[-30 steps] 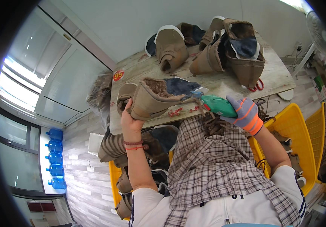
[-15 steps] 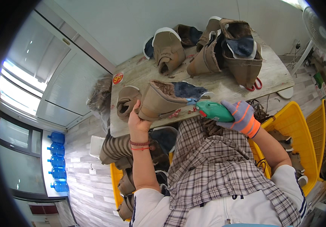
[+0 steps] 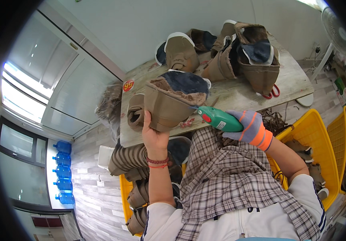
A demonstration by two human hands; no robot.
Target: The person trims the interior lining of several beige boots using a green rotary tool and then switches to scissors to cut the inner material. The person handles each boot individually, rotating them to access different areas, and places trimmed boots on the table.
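My bare left hand [image 3: 153, 135] grips a brown shoe upper [image 3: 167, 105] from below, its fleecy lining and dark blue underside facing up. In my gloved right hand [image 3: 250, 127] is a green handheld electric trimmer [image 3: 220, 119] with a red button. The tool's tip meets the edge of the upper, or sits very close to it, on the right side. Beside my left hand another brown upper [image 3: 136, 112] lies on the worktable [image 3: 293, 86]. More uppers stand along the table's far side, among them one with a white rim [image 3: 179, 52].
Red-handled scissors [image 3: 274, 91] lie at the table's right part. Yellow baskets [image 3: 328, 160] holding uppers stand to my right and left. A row of striped stacked uppers [image 3: 128, 158] is at my left. A white fan [image 3: 338, 34] stands far right; blue water bottles [image 3: 62, 172] line the left wall.
The held upper has been turned and tilted, so more of its dark blue underside shows. My right hand and the trimmer have shifted slightly left, and the tip now meets another spot on the edge.
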